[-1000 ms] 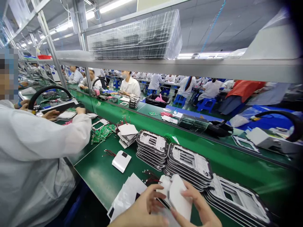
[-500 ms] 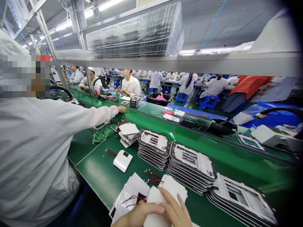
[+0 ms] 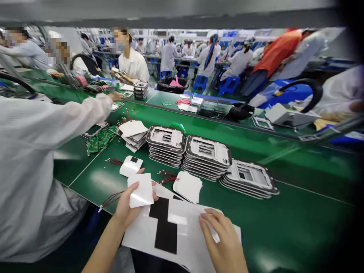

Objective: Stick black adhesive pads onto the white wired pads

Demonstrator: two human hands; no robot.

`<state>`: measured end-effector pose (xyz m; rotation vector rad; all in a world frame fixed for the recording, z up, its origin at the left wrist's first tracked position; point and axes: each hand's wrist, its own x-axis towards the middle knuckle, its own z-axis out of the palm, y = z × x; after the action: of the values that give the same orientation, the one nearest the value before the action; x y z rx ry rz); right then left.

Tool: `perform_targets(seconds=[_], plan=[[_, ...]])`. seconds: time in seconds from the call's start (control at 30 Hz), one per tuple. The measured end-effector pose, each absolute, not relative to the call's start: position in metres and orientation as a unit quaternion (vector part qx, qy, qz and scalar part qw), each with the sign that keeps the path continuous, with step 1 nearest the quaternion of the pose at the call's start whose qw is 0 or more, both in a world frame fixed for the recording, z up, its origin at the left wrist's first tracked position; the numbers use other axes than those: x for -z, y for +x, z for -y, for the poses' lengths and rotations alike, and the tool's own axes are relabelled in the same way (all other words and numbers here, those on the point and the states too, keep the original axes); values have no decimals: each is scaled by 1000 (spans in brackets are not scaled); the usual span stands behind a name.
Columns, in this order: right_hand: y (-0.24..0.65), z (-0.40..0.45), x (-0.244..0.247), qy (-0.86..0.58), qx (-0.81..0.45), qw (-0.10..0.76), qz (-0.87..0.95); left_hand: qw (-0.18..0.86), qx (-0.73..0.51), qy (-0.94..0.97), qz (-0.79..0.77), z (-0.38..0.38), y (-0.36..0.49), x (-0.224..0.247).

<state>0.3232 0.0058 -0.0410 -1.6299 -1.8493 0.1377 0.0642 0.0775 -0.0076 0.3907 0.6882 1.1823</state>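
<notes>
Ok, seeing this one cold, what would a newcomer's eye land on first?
Probably the black patches on the white sheet at the front, with the right hand at its right side. The left hand holds a white flat pack. Beyond, three stacks of frames line the green bench.

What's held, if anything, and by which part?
Left hand holds a flat white rectangular pack by its side edges; right hand touches a glossy white sheet, grip unclear.

Beyond the green bench (image 3: 309, 223), a black-lined bin (image 3: 167, 87) holds pink pieces (image 3: 176, 82) — farther back, people in white (image 3: 203, 60) sit on blue stools (image 3: 201, 83), while someone in orange-red (image 3: 276, 54) leans over.
</notes>
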Motion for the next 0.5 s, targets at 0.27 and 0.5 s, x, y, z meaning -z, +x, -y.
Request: perform_targets(seconds=[0.27,0.5], plan=[[285,3,46,-586,-202,216,755,793,-508,104,-319,-62,96,27],[277,2,64,-579,-122,239,770,771,-522,116,-347,-64,111,35]])
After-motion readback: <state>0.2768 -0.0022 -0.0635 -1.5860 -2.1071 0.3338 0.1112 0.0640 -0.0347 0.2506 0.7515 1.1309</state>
